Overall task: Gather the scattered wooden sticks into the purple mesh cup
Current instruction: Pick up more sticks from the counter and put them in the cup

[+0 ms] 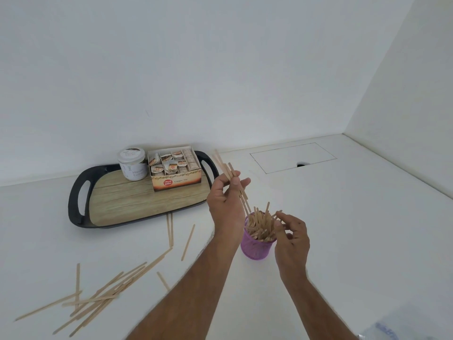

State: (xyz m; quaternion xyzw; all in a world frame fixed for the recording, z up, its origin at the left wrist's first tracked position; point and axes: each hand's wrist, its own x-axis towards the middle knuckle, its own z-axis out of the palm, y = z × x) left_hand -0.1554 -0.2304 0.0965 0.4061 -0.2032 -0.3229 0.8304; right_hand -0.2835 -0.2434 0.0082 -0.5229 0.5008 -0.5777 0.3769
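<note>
The purple mesh cup (pixel 255 247) stands on the white counter, packed with several wooden sticks (pixel 261 225) that fan out above its rim. My left hand (pixel 226 201) is just above and left of the cup, shut on a small bundle of sticks (pixel 224 168) slanting down with their lower ends at the cup's mouth. My right hand (pixel 293 238) is at the cup's right side, fingers curled on the tops of the sticks in the cup. Several loose sticks (pixel 105 294) lie scattered on the counter at lower left, and a few more (pixel 187 241) lie nearer the tray.
A black-rimmed tray (pixel 76 195) with a wood-look bottom sits at the back left, carrying a white jar (pixel 132 164) and an open box of tea bags (pixel 175 168). A rectangular hatch (pixel 293 157) is set into the counter behind. White walls close the back and right.
</note>
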